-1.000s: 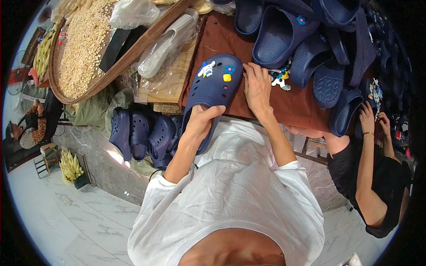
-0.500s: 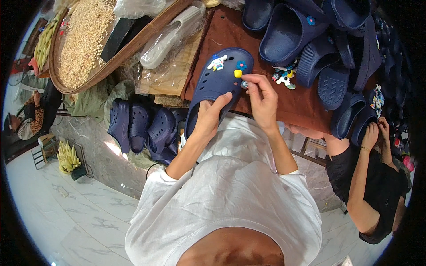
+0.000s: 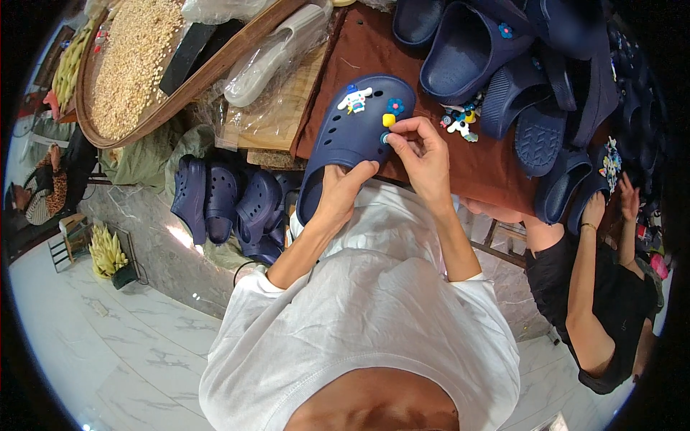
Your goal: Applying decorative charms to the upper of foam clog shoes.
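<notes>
My left hand (image 3: 343,194) grips a navy clog (image 3: 345,136) at its opening, its fingers inside the shoe and the thumb on top. On the clog's upper sit a white cartoon charm (image 3: 354,99), a blue flower charm (image 3: 394,106) and a yellow charm (image 3: 389,120). With thumb and forefinger, my right hand (image 3: 424,154) pinches a small round blue-grey shoe charm (image 3: 385,137) against the side of the upper, beside the yellow charm. Its back is hidden. A small pile of loose charms (image 3: 461,121) lies on the brown cloth to the right.
Navy clogs (image 3: 460,54) are heaped on the brown cloth (image 3: 496,172); more clogs (image 3: 222,205) stand below at left. A wooden tray (image 3: 237,54) of pale grains and a bagged white shoe (image 3: 277,54) lie at far left. At right, a co-worker's hand (image 3: 593,208) holds another clog.
My right hand has brought the round charm left onto the clog's surface, turning it. My left hand keeps its hold. The co-worker's one hand has lifted away from their clog.
</notes>
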Motion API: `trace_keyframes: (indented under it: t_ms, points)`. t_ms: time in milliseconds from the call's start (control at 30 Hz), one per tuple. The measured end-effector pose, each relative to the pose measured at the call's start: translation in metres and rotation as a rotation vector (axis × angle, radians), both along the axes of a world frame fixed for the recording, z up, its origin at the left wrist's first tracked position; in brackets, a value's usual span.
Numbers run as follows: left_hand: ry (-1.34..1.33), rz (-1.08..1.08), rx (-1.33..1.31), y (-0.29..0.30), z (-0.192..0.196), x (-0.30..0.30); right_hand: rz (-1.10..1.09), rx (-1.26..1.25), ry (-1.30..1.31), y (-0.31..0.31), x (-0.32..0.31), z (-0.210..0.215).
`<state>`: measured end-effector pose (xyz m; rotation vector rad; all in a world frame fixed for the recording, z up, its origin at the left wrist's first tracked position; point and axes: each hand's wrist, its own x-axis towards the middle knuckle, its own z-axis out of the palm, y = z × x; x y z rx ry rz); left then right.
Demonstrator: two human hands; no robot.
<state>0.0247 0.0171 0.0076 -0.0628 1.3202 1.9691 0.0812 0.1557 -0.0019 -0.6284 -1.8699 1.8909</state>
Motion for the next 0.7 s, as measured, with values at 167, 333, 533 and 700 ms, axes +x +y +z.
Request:
trace_keyframes:
  t_ms: [167,333,533,700]
  points:
    - [0.019,0.036,-0.06,-0.001,0.0,0.007,0.057,-0.105,-0.03,0.005,0.001,0.006]
    - [0.134,0.031,-0.13,-0.004,-0.005,0.011,0.123,-0.053,-0.082,0.009,0.001,0.003]
    - [0.09,0.029,-0.089,0.006,0.003,0.005,0.025,-0.191,0.016,0.004,-0.001,-0.014]
    - [-0.09,0.008,-0.034,0.007,0.001,-0.004,-0.334,-0.264,0.055,0.008,-0.001,-0.033]
